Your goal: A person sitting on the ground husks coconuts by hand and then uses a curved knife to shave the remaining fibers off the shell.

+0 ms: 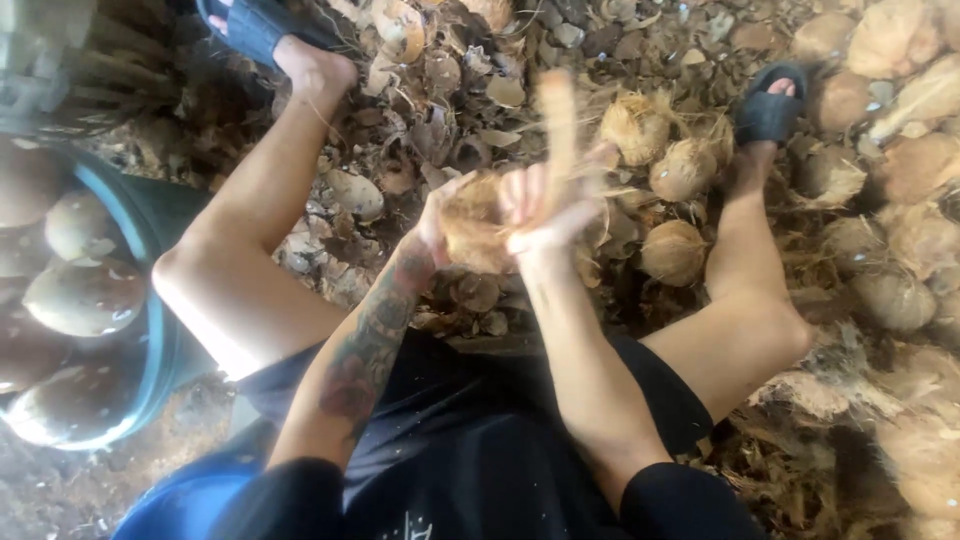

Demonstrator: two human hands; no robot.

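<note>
Down between the knees, seen from the head camera, both hands are working on one coconut (478,222), held up above the ground in front of the black shirt. The left hand (432,222) is cupped around the coconut's near side, fingers curled and closed on the husk. The right hand (545,212) is also closed, gripping a long strip of husk (558,120) that stands up from the coconut and is blurred, so the exact finger position is hard to read.

What worries me most is the grip: the husk looks dry and stringy, and if the strip tears free all at once the right hand could fly up toward the face, or the coconut could jump out of the left hand and drop onto the bare shins. The fibres could also cut or splinter bare fingers.

Footing is another weak spot. Both feet are in open black sandals (770,105) among loose shells and husk scraps (430,120), and more husked coconuts (672,250) lie just beside the right leg, so anything rolling could upset the balance. A blue tub (160,330) of peeled coconuts sits close by the left knee, easy to knock.
</note>
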